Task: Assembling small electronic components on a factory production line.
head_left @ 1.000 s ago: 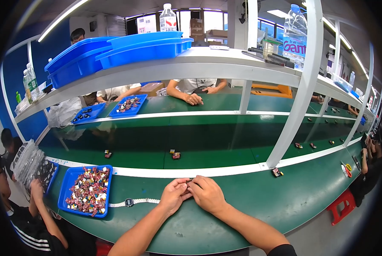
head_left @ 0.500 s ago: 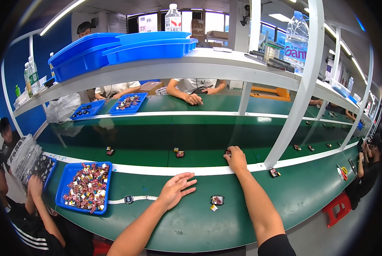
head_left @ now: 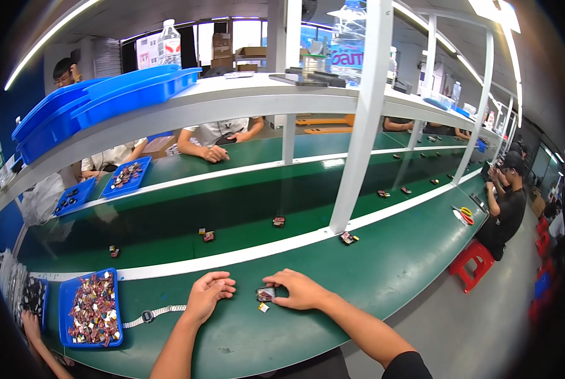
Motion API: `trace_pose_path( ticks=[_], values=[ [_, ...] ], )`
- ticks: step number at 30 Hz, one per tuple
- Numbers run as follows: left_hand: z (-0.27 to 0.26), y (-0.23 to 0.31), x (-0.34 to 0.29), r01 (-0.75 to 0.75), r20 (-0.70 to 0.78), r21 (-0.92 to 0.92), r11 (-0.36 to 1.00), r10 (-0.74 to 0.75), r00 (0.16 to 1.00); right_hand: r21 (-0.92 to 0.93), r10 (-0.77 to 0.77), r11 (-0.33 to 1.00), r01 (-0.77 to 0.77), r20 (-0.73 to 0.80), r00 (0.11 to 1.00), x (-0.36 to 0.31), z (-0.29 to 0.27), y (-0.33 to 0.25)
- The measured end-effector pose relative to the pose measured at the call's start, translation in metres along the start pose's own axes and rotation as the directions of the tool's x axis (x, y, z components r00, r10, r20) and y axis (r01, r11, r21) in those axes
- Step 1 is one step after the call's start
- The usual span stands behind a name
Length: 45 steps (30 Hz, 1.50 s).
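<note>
One left hand (head_left: 211, 297) loosely open, apart from the right hand (head_left: 295, 290), whose thumb and forefinger bracket a small, dark, squarish casing (head_left: 265, 294) on the smooth green tabletop (head_left: 383, 265). Whether clamped, can't tell.

Right hand (head_left: 301, 290) now at module (head_left: 265, 294)

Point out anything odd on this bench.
A wristwatch lies stretched out on the green worktable, between the blue tray and the left hand; a personal item beside work parts looks slightly odd.
</note>
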<state>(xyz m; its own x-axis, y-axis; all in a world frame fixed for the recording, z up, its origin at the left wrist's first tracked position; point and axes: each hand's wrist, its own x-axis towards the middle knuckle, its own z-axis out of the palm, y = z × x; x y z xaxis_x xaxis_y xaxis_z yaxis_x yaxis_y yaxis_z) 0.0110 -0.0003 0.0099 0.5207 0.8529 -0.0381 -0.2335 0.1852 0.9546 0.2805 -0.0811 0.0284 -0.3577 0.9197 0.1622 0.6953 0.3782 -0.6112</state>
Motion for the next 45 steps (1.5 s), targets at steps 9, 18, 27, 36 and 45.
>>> trace_pose_path(
  ticks=[9, 18, 27, 36, 45],
  values=[
    [-0.001, 0.005, -0.004, 0.033, -0.036, 0.367, 0.930, -0.021, 0.999, 0.043, -0.115, 0.992, 0.115, -0.011, 0.993, 0.034, 0.012, -0.016],
    [-0.021, 0.012, 0.004, 0.168, 0.197, 0.008, 0.986, -0.166, 0.966, 0.065, -0.260, 0.961, 0.267, -0.103, 0.960, 0.067, 0.021, -0.037],
    [-0.018, 0.014, -0.004, 0.127, 0.010, 0.007, 0.992, -0.127, 0.992, 0.056, -0.341, 0.934, 0.354, -0.164, 0.926, 0.073, 0.027, -0.031],
    [0.001, 0.005, -0.003, 0.078, 0.030, 0.001, 0.997, -0.078, 0.997, -0.060, -0.339, 0.941, 0.334, -0.177, 0.924, 0.074, 0.031, -0.031],
    [0.002, -0.001, -0.003, 0.057, 0.047, -0.006, 0.998, -0.057, 0.997, -0.045, -0.325, 0.946, 0.322, -0.072, 0.943, 0.073, 0.032, -0.030]
  ],
)
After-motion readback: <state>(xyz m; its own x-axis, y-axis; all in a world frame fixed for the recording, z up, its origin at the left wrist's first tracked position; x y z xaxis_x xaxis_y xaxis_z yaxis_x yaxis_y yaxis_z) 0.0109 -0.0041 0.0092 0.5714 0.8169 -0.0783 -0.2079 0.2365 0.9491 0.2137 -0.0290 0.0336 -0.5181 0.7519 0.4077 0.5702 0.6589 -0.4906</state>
